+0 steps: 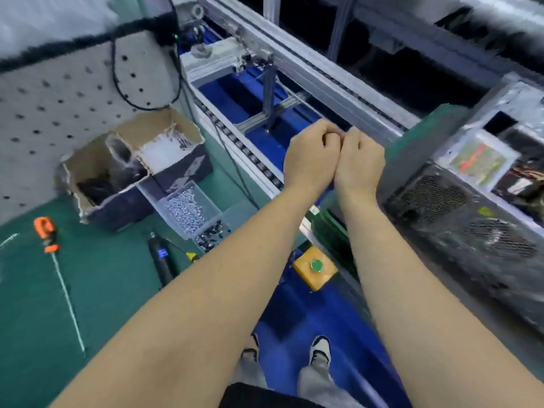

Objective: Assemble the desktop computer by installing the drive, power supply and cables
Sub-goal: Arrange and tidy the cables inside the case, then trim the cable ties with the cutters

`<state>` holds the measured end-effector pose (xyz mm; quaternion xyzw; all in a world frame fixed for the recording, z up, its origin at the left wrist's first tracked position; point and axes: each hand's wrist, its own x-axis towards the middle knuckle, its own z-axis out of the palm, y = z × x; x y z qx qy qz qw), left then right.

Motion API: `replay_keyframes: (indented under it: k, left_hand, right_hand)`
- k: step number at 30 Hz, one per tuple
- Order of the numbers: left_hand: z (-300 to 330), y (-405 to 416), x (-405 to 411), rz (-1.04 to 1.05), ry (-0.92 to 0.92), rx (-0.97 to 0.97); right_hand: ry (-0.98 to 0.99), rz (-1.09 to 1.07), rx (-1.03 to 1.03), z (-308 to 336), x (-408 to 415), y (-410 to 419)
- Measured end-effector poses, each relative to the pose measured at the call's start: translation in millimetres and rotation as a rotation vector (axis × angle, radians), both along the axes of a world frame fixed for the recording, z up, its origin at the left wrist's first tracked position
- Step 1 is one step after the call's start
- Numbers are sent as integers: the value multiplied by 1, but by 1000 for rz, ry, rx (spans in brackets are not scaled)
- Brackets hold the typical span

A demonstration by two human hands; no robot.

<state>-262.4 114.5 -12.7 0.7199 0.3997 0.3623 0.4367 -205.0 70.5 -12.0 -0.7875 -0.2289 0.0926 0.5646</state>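
Right now both hands, left hand [312,156] and right hand [360,160], curl knuckle-to-knuckle over the conveyor [259,160]; any pinched item hidden. Computer case [471,195] at conveyor's right end. Risk: a small part drops between rollers.

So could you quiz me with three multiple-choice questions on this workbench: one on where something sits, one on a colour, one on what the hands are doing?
1. Where does the orange-handled screwdriver lie?
A. on the green mat
B. inside the torn cardboard box
C. on the computer case

2. What colour is the round button on the yellow box?
A. red
B. green
C. blue

3. How are the left hand and right hand held?
A. flat on the mat
B. fingers curled, knuckles together
C. gripping the screwdriver

Answers: 1 A, it rests on the mat at far left. 2 B, the cap is green. 3 B, both fists meet above the conveyor.
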Motion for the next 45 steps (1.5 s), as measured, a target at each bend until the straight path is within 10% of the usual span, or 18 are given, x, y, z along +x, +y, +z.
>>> replay_keyframes:
  k: [17,39,45]
  left_hand:
    - [-166,14,-297,500,612,-118]
    - [-206,21,-481,1135,817,-262]
    - [-222,4,-560,1343,817,-590]
  right_hand:
    - [40,846,-535,-147,-242,45]
    - [-361,1320,-606,-157,-367,71]
    - [-396,1424,-625,-160,-422,77]
